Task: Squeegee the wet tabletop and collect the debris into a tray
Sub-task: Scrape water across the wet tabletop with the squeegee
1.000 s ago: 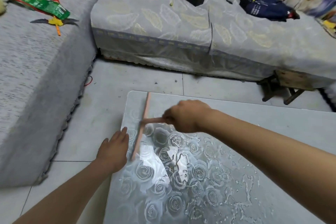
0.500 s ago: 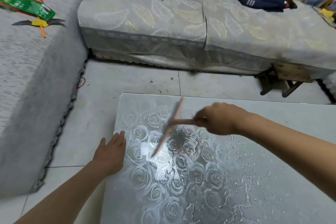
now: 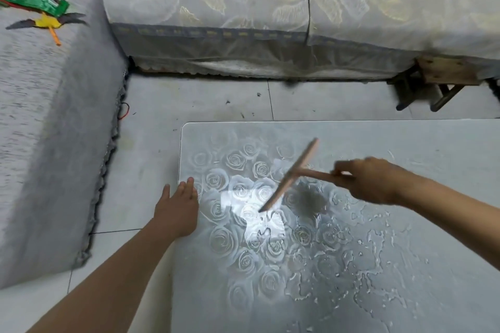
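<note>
Swinging away from the table's left rim, the pink squeegee (image 3: 293, 173) now sits well to the right of the left hand (image 3: 177, 209) and its fingertips (image 3: 189, 184). A second ago its blade lay just beside them along that rim. The right hand (image 3: 370, 180) grips the end of the handle, fingers (image 3: 342, 173) curled round it. The blade slants out ahead of those fingers, far tip up and away, near tip down toward the glare patch (image 3: 243, 197). Motion blur and a dark shadow (image 3: 308, 200) under the handle suggest the blade is lifted off the surface; whether its near tip touches I cannot tell. The left hand has kept its place, fingers straight and close together, lying flat on the rim of the rose-patterned tabletop (image 3: 405, 140).

My reading is that one stroke toward the left rim is finished and the tool is being carried back for another. The strip between the left fingertips and the blade looks mostly free of beads. Water puddles (image 3: 362, 276) remain below and behind the gripping fingers, alongside the right forearm, so most of the wet area is yet to be pulled. No tray is in view, and no debris can be told apart from the droplets, so I judge collecting not begun.
</note>
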